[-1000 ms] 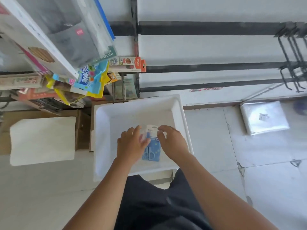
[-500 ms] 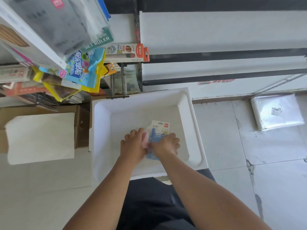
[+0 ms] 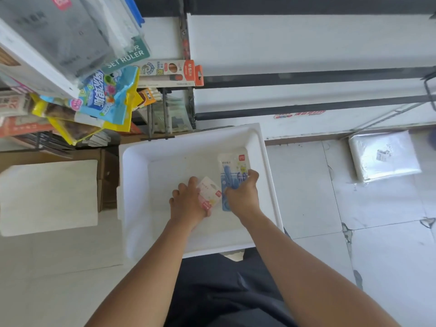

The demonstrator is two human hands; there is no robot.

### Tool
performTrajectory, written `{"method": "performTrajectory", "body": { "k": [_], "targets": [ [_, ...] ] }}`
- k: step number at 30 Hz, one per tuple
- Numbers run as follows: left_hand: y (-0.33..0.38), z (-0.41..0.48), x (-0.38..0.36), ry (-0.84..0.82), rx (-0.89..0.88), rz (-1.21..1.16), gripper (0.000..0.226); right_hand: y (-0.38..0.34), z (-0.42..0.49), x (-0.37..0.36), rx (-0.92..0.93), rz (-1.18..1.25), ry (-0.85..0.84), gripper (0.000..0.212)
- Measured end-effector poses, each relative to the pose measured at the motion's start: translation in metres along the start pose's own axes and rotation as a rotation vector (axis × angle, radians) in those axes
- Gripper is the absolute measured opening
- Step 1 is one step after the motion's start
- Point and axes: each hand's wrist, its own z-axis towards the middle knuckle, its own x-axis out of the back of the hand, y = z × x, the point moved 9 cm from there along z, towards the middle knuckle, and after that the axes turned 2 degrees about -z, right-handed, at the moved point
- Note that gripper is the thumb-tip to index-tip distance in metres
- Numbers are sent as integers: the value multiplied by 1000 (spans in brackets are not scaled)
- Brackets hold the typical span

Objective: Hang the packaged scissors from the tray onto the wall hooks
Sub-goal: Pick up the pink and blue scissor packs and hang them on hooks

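Blue packaged scissors (image 3: 232,177) stand lengthwise over the white tray (image 3: 134,185), gripped low; pink packaged scissors (image 3: 208,193) tilt just beside, also held.

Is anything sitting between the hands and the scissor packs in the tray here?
No. Both hands are already on packs inside the white tray: the right hand grips the blue scissors pack, the left hand holds the pink scissors pack. Nothing else visible lies in the tray.

Count so far: two scissor packs, one pink (image 3: 208,193) and one blue (image 3: 233,171), one tray (image 3: 134,185), two hands.
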Motion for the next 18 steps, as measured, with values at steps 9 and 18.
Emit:
{"method": "performTrajectory", "body": {
  "k": [9, 18],
  "targets": [
    [-2, -26, 36, 115, 4, -407, 22, -40, -28, 25, 118, 196, -63, 46],
    [27, -96, 118, 170, 27, -799, 35, -103, -83, 68, 256, 322, -163, 33]
  ]
}}
